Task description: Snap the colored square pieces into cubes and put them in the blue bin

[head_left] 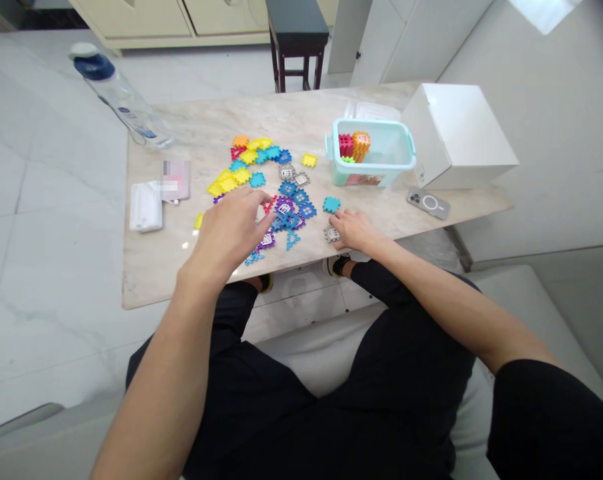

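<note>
The marble-look table is holding a loose pile of toothed tiles; I'm hovering the left hand over it, fingers parted, seemingly empty. My right hand is touching a gray tile, maybe steadying it; can't tell if it's pinching.

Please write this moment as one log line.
left hand: open, near purple pieces | right hand: at grey piece | light-blue tub: red pieces, orange pieces inside

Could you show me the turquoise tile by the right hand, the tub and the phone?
Turquoise tile (331, 204): head view, middle of its top face.
Tub (371, 169): head view, outer front wall.
Phone (429, 203): head view, ring on its back.
</note>
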Motion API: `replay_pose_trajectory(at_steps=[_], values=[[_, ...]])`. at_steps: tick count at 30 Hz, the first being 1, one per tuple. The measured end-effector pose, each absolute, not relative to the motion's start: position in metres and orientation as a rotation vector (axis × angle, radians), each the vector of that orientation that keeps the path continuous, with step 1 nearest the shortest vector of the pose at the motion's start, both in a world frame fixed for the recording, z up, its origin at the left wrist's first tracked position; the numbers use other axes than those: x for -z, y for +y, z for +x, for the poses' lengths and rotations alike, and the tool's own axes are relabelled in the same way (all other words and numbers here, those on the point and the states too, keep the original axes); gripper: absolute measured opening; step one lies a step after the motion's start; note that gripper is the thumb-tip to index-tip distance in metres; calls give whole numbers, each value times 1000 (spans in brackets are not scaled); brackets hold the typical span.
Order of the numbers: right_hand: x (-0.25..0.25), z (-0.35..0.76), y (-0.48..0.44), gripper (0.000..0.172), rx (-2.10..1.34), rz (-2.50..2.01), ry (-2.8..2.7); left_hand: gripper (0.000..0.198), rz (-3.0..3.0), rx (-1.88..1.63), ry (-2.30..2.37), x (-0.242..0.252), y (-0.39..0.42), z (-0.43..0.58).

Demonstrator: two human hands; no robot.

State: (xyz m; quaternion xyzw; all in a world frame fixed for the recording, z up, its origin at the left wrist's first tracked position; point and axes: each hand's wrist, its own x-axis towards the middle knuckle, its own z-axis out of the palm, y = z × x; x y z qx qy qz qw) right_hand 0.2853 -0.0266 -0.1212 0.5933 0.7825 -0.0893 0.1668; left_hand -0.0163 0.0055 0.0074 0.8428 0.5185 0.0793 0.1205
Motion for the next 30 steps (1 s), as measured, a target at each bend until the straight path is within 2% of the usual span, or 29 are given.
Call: replay_pose_trajectory(at_steps=[4,17,30], values=[[128,291,-22,64,290,1650,2259,30,2475,-234,1521,-6,6,-17],[128,294,-19,44,314,1599,2298,32,2481,-180,1522,-7,5,-15],[122,290,-19,41,326,1596,2282,33,2469,-154,1527,-7,5,-15]])
